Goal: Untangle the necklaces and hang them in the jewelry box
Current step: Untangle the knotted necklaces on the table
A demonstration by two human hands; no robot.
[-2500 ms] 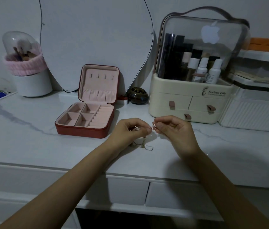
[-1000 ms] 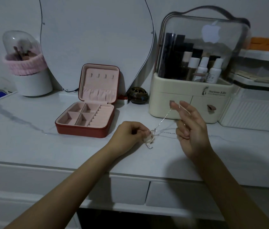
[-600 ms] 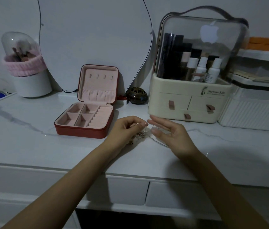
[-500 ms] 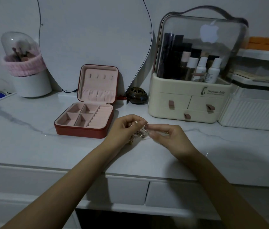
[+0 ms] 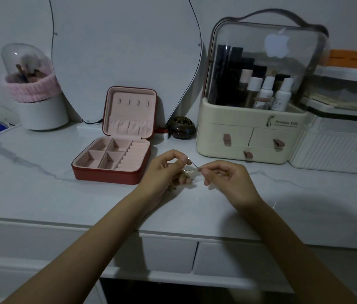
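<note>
Upper left of the frame: a white brush holder point(image 5: 41, 113) with a clear dome and a pink band stands at the back of the marble-patterned vanity top point(image 5: 30, 185). It is well apart from the work and obstructs nothing.

Left of centre: the jewelry box point(image 5: 116, 159) lies open, its lid propped upright against the mirror point(image 5: 125, 51). The row of hooks in the lid is bare, and the pink compartments in the base appear empty. Judged from this, no necklace has yet been hung. The box sits just beside the hands, presumably so the transfer is short.

Centre: the left hand point(image 5: 162, 174) is curled. Thumb and forefinger pinch one end of a short taut length of chain, while the lower fingers appear to cradle the bunched necklaces point(image 5: 186, 173). These are held low over the vanity top, in front of the box and to its right. The tangle is too small and dim to count strands.

Right of centre: the right hand point(image 5: 226, 178) pinches the other end of that taut length, likely to draw one strand out of the knot.

Behind the hands: a small dark ornament point(image 5: 181, 128). Upper right: a cosmetics organiser point(image 5: 250, 128) with bottles under a clear hood. Neither blocks the path to the box lid.
</note>
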